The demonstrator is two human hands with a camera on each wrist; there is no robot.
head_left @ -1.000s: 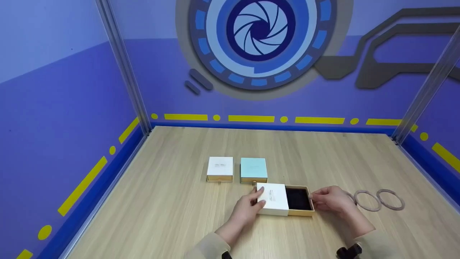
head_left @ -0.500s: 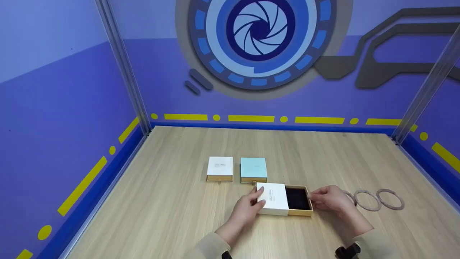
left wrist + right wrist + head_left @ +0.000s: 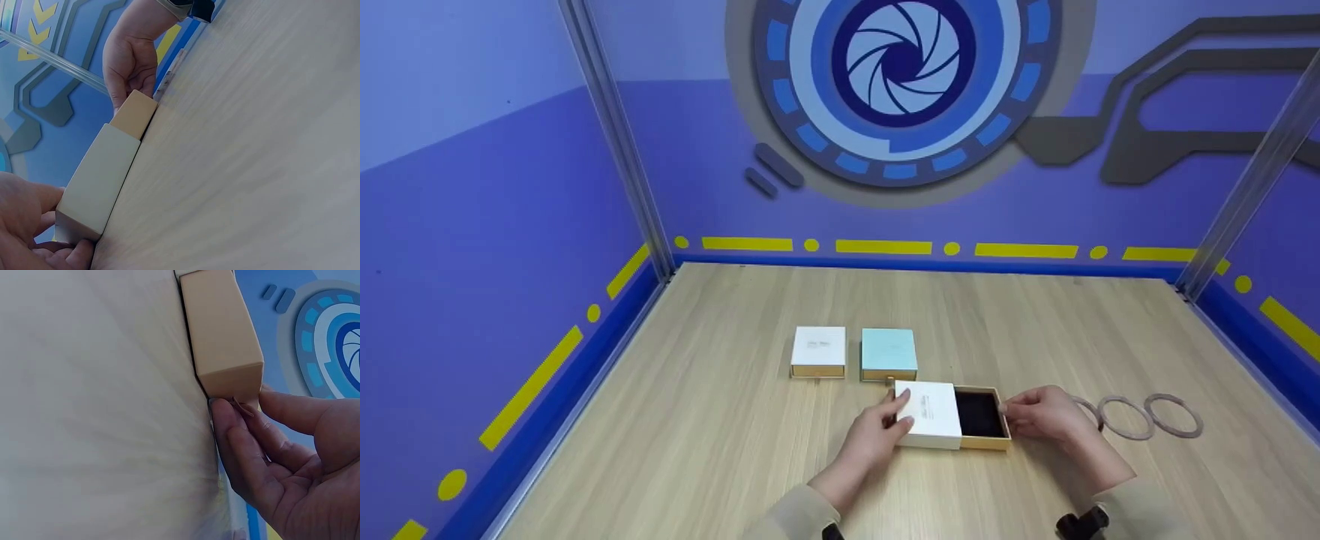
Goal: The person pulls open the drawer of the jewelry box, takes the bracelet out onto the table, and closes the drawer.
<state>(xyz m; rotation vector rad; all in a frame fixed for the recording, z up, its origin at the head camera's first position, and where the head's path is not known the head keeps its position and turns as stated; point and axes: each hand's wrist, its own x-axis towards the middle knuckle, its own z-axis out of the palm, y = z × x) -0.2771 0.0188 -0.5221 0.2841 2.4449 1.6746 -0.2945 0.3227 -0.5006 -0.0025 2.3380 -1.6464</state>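
My left hand [image 3: 874, 435] grips the left end of a white cardboard box sleeve [image 3: 928, 414], thumb on top. From the sleeve's right side a gold-tan drawer [image 3: 985, 444] with a black lining [image 3: 981, 414] sticks out partway. My right hand [image 3: 1054, 412] holds the drawer's outer end. Seen from the right wrist, the thumb touches the drawer's end wall [image 3: 233, 379] and curled fingers sit by a small pull tab [image 3: 243, 408]. Right of that hand lie two pinkish-grey bangles [image 3: 1187, 434], with a third [image 3: 1089, 406] partly hidden behind it.
Behind the sleeve stand two closed drawer boxes, a white one [image 3: 819, 346] and a mint one [image 3: 889, 351]. The mint box is close to the white sleeve's back edge. Printed blue panels [image 3: 697, 165] wall in the wooden table [image 3: 697, 420].
My right hand has moved slightly left, and the drawer has slid a little further into the sleeve. The left hand and the sleeve hold nearly still.
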